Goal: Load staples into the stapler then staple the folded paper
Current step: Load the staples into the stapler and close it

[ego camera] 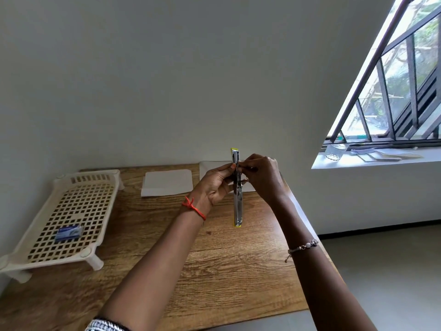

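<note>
Hands raised: left hand (pixel 216 185) clasps opened stapler (pixel 238 187); right hand (pixel 263 174) pinches its rail.

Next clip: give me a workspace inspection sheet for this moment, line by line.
Surface: wooden table, bare in the middle.
Job's things: stapler swung fully open, held upright above the table; staple box on the rack; folded paper at the far edge, a second sheet partly behind the hands.
Clutter: cream plastic rack on the left.
Grips: left hand holds the stapler; right hand pinches at its upper half, staples too small to tell.
Cables: nothing seen.
Surroundings: white wall, barred window, papers on the sill.
</note>
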